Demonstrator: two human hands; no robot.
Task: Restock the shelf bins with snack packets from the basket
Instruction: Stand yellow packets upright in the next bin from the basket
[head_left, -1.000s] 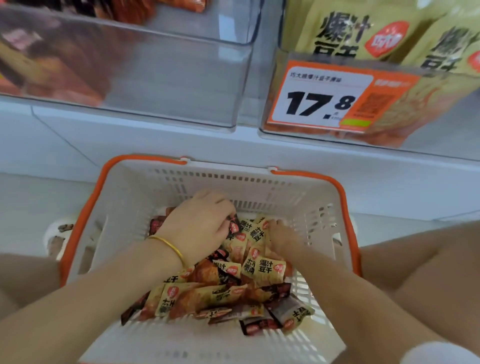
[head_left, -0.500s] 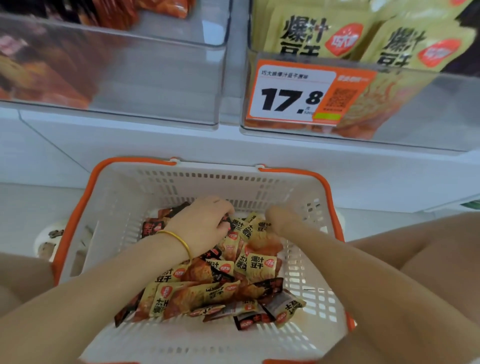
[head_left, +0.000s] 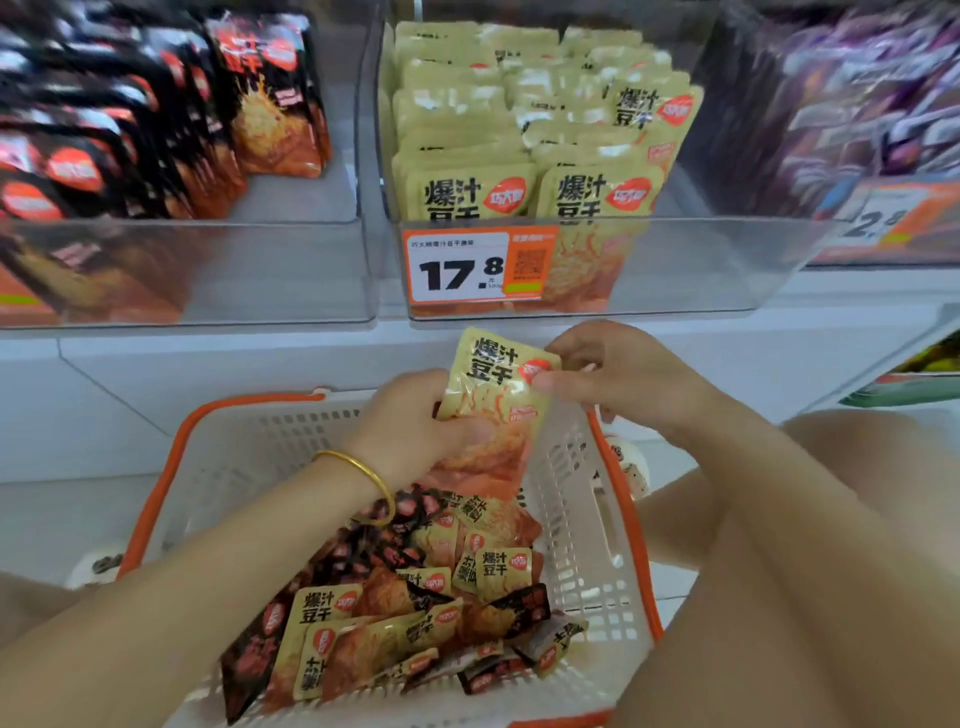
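A white basket (head_left: 249, 457) with an orange rim holds several yellow and black snack packets (head_left: 415, 618). Above it I hold a stack of yellow packets (head_left: 493, 395) upright. My left hand (head_left: 410, 426) grips the stack's lower left side, and my right hand (head_left: 618, 374) pinches its upper right corner. Straight above stands the clear shelf bin (head_left: 675, 265) filled with matching yellow packets, marked with a 17.8 price tag (head_left: 467, 265).
A clear bin (head_left: 291, 270) of black and orange packets stands at the upper left. Another bin of purple packets (head_left: 857, 104) is at the upper right. A white shelf ledge (head_left: 208, 353) runs below the bins. My bare knees flank the basket.
Both hands have come up out of the basket with a stack of yellow packets. My view has tilted upward, showing more of the shelf bins.
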